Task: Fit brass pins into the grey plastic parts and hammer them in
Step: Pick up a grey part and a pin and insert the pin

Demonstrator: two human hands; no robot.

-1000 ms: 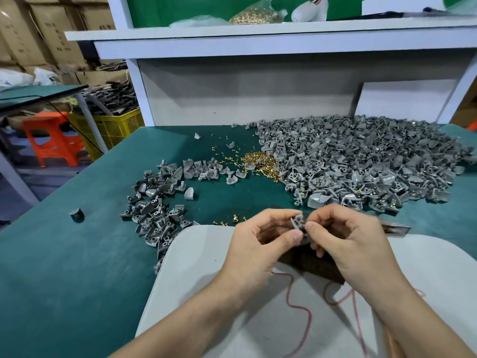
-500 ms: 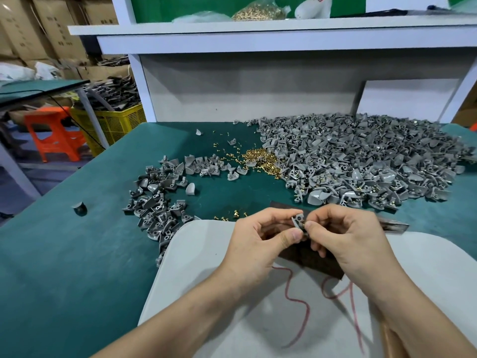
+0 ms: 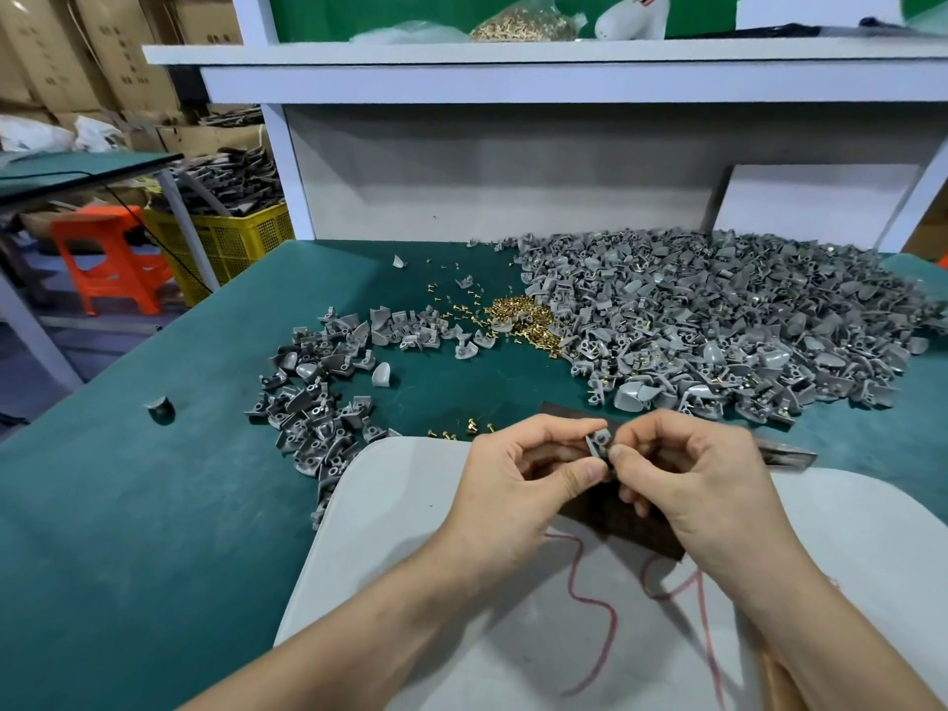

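Grey plastic part (image 3: 599, 443), held at 6 o'clock from the brass pin heap (image 3: 523, 325), is pinched between left hand (image 3: 518, 479) and right hand (image 3: 703, 479); judged light, rigid and slip-prone, best gripped by its flat flanks; no pin discernible.

Light: bright, even, from overhead; I note only small highlights on the big grey pile (image 3: 718, 320).
Shadow: soft on the white board (image 3: 369, 505) in front of the pile, deeper beneath the shelf (image 3: 513, 56) behind it.
Focus: pile and the grey part (image 3: 599, 443) held in front of it crisp; boxes (image 3: 118, 53) far left of it softer.
Distortion: uprights (image 3: 279, 146) flanking the pile lean outward.
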